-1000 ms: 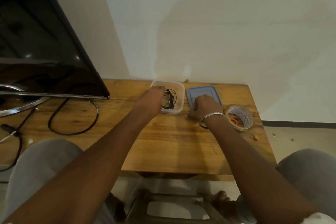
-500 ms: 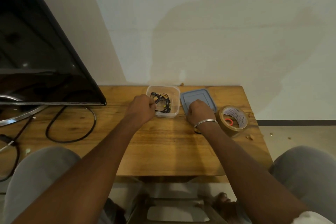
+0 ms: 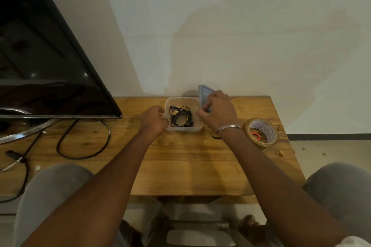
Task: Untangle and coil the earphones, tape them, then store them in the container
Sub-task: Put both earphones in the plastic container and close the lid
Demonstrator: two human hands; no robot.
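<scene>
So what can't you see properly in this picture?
- Blue lid, head view: the right hand covers most of it.
- Tape on the earphones, head view: too small to tell.
- Left hand fingers, head view: curled under at the container wall, grip hidden.
- Print inside the tape roll, head view: too small to read.
- Screen, head view: cut off by the left edge.
</scene>
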